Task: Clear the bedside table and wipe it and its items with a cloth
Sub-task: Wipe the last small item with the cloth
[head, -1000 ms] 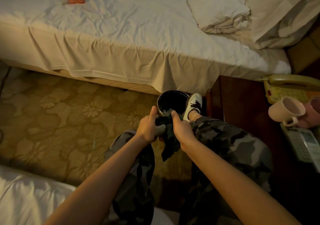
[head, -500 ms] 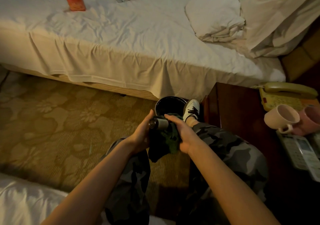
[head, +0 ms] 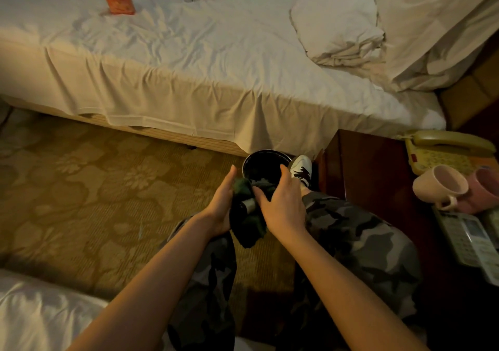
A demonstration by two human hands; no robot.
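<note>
Here, in dim light, the left hand cups a dark green cloth wrapped round a small cylindrical object, mostly hidden with only a pale band showing; its long axis seems to run left to right, though its ends cannot be made out. The right hand lies over the cloth, fingers loosely spread, near a black bin. Further right, the dark tabletop holds two mugs, a telephone and a remote, partly cut off.
</note>
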